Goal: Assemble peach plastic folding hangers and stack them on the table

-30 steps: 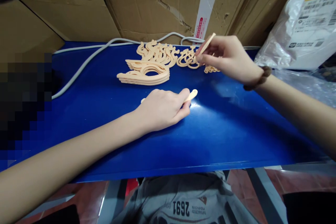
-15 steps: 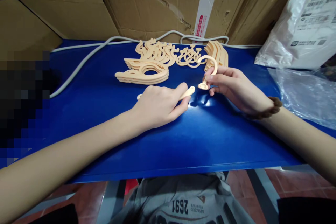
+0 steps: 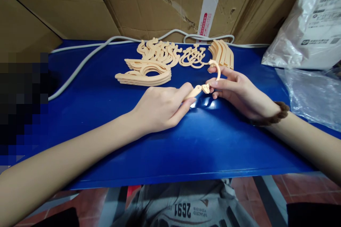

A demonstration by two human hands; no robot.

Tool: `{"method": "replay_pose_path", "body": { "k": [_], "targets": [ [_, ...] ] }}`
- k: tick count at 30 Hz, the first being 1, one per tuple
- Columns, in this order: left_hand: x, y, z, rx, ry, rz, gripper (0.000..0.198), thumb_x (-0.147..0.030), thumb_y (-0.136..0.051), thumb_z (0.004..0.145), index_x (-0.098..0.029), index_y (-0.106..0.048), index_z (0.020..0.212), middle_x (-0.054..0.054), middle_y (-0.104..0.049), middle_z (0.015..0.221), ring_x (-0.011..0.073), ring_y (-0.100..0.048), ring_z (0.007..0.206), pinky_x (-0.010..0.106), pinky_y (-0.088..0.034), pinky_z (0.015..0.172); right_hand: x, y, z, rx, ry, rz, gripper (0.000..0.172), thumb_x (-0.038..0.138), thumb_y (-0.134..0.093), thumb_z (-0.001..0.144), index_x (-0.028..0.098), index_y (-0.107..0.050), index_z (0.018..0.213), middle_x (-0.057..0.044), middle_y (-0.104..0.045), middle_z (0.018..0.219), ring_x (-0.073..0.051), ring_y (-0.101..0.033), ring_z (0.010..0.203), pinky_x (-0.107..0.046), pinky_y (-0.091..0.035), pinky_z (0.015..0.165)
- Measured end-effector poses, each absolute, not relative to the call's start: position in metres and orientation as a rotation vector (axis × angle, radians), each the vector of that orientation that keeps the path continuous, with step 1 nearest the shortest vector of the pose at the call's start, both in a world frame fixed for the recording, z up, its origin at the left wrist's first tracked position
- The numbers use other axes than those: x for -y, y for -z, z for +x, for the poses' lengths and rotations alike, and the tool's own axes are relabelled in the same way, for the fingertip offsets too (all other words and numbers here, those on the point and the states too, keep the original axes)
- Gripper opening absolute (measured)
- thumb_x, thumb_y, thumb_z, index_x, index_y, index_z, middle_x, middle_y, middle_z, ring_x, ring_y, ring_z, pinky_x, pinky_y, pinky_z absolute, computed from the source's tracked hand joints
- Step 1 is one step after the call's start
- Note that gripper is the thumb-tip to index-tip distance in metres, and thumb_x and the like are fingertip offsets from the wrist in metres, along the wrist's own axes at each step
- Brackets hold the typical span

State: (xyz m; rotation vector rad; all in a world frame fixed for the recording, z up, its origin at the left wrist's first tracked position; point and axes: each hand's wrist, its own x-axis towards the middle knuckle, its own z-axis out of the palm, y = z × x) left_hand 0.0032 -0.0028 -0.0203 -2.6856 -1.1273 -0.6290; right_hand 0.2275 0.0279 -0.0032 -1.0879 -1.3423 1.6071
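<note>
Left hand (image 3: 162, 108): palm down and resting low on the tabletop (image 3: 213, 142), with the fingers curled closed round a peach plastic bar (image 3: 194, 92). Only the bar's rounded end shows, poking out past the thumb and forefinger.
Right hand (image 3: 237, 90): on its side, pinching a peach hook (image 3: 217, 70) between thumb and fingers. The other fingers are loosely bent.
Bar and hook: the hook's round foot meets the tip of the bar between the two hands, just above the tabletop. Whether they are joined cannot be told.
Bracelet (image 3: 269, 117): dark beads on the right wrist.
Flat stack (image 3: 145, 76): curved peach pieces piled behind the left hand, well apart from it.
Loose hooks (image 3: 160, 52): a tangle at the far edge, behind the flat stack.
Upright stack (image 3: 222, 54): curved pieces on edge, just behind the right hand.
Cable (image 3: 87, 60): white, running along the far and left side of the tabletop.
Boxes (image 3: 160, 3): cardboard, standing behind the tabletop.
Bag (image 3: 306, 28): white plastic, on the right.
</note>
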Motion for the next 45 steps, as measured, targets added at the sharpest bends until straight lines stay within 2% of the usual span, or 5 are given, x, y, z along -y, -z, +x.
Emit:
{"method": "replay_pose_path", "body": {
  "k": [6,13,27,35,45],
  "targets": [
    [0.0013,0.0225,0.0021,1.110,0.597,-2.745,0.028,-0.032,-0.034,0.104,-0.015,-0.057,0.102,0.002,-0.064,0.072,0.0182,-0.061,0.060,0.028,-0.031,0.050,-0.0298,0.0052,0.2308,1.386,-1.621,-1.062,0.044,0.021,-0.078,0.078,0.019,-0.058,0.116,-0.001,-0.070,0.088,-0.011,-0.061,0.079,-0.023,-0.047,0.066],
    [-0.0034,0.0260,0.0024,0.966,0.714,-2.803,0.024,-0.028,-0.036,0.105,-0.013,-0.054,0.099,0.004,-0.058,0.083,0.0187,-0.058,0.075,0.028,-0.044,0.066,-0.0277,0.0055,0.2311,1.417,-1.625,-1.019,0.037,0.024,-0.077,0.081,0.021,-0.059,0.114,0.000,-0.069,0.089,-0.011,-0.062,0.083,-0.023,-0.048,0.073],
    [-0.0042,0.0245,0.0036,0.811,0.652,-2.586,0.032,-0.026,-0.034,0.107,-0.010,-0.060,0.098,0.006,-0.060,0.082,0.0197,-0.055,0.076,0.029,-0.045,0.066,-0.0291,0.0054,0.2293,1.400,-1.611,-1.036,0.050,0.026,-0.084,0.071,0.019,-0.060,0.114,0.003,-0.067,0.079,-0.010,-0.061,0.071,-0.024,-0.050,0.068],
    [-0.0027,0.0233,0.0040,0.830,0.502,-2.584,0.035,-0.026,-0.032,0.107,-0.010,-0.063,0.102,0.009,-0.063,0.086,0.0201,-0.055,0.076,0.030,-0.047,0.068,-0.0255,0.0056,0.2279,1.433,-1.550,-1.069,0.049,0.030,-0.085,0.070,0.022,-0.060,0.110,0.002,-0.064,0.079,-0.013,-0.061,0.072,-0.029,-0.050,0.070],
    [-0.0021,0.0275,0.0067,0.745,0.497,-2.550,0.032,-0.022,-0.035,0.106,-0.008,-0.063,0.097,0.007,-0.065,0.081,0.0206,-0.055,0.071,0.031,-0.042,0.061,-0.0233,0.0062,0.2255,1.499,-1.442,-1.056,0.044,0.027,-0.083,0.071,0.025,-0.058,0.107,0.003,-0.063,0.079,-0.014,-0.059,0.070,-0.032,-0.052,0.071]
  ]
}}
